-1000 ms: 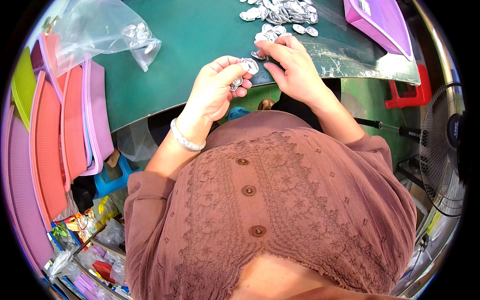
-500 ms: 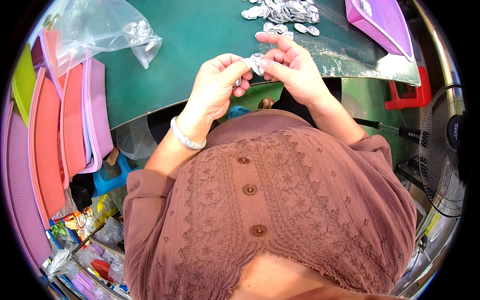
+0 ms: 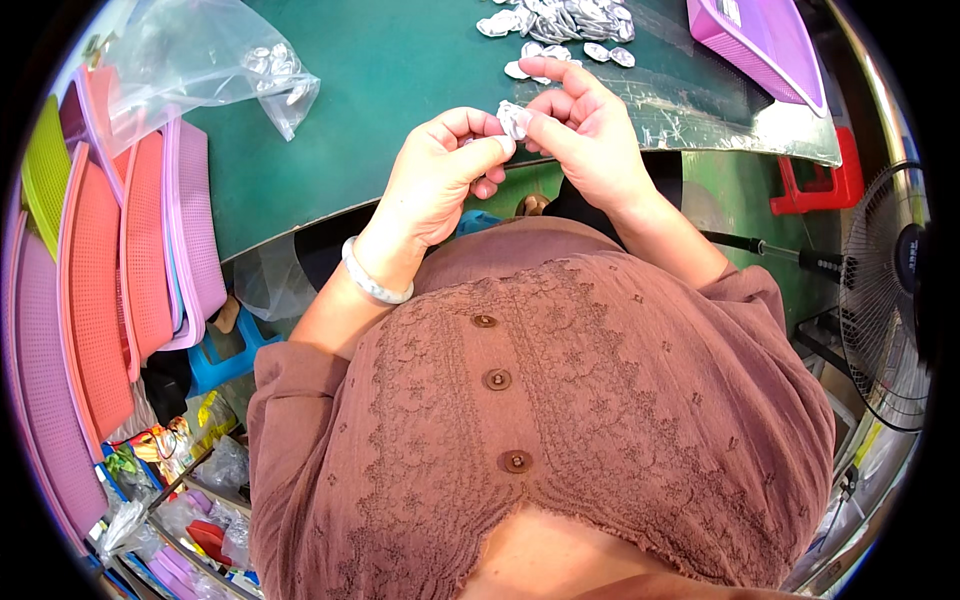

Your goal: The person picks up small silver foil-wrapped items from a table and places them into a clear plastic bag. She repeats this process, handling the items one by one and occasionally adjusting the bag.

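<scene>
Bright light all over, glare flaring white on the tabletop (image 3: 370, 80) at its right-hand corner, baskets (image 3: 97, 300) bowing along the black fisheye rim, the silvery piece (image 3: 511, 119) washed pale, perhaps slightly blurred.

A small silvery piece (image 3: 512, 120) is pinched between left hand (image 3: 437, 165) and right hand (image 3: 592, 135), similar pieces (image 3: 578, 20) heaped beyond.

brown embroidered blouse (image 3: 590, 400), pale bangle (image 3: 370, 283)
</scene>
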The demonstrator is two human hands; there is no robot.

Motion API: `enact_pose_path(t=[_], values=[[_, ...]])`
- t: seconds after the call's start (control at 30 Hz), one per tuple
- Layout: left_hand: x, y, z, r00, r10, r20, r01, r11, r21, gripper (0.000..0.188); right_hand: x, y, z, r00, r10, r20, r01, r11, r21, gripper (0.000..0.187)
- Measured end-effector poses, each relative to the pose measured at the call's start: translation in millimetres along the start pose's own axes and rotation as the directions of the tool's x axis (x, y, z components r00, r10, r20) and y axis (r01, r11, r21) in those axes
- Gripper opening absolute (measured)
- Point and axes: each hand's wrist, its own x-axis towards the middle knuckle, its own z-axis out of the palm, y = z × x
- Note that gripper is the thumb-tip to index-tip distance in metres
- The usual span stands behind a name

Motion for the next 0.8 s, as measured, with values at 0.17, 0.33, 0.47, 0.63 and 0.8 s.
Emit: enact_pose_path(t=[0.17,0.33,0.47,0.63,0.8], values=[[0.0,-0.2,1.0,1.000,0.009,-0.008,-0.009,1.000,-0.020,0.012,-0.4,1.0,0.1,0.999,-0.042,-0.008,0.041,0.997,-0.064,0.042],[0.6,-1.8,2.7,1.000,0.021,-0.023,-0.021,1.000,0.007,0.012,-2.8,1.4,2.2,0.997,-0.073,-0.033,0.070,0.992,-0.102,0.041],[-0.2,-1.0,5.6,0.998,0.037,-0.041,-0.036,0.999,0.030,0.012,-2.7,0.6,3.1,0.996,-0.083,-0.036,0.078,0.988,-0.130,0.040],[0.3,-1.5,5.8,0.997,0.059,-0.042,-0.057,0.998,0.040,0.011,-1.4,0.6,1.9,0.998,-0.062,-0.022,0.059,0.992,-0.110,0.039],[0.3,-1.4,4.9,0.996,0.087,-0.037,-0.084,0.994,0.065,0.016,0.5,0.3,0.8,0.993,0.108,0.040,-0.113,0.981,0.155,0.041]])
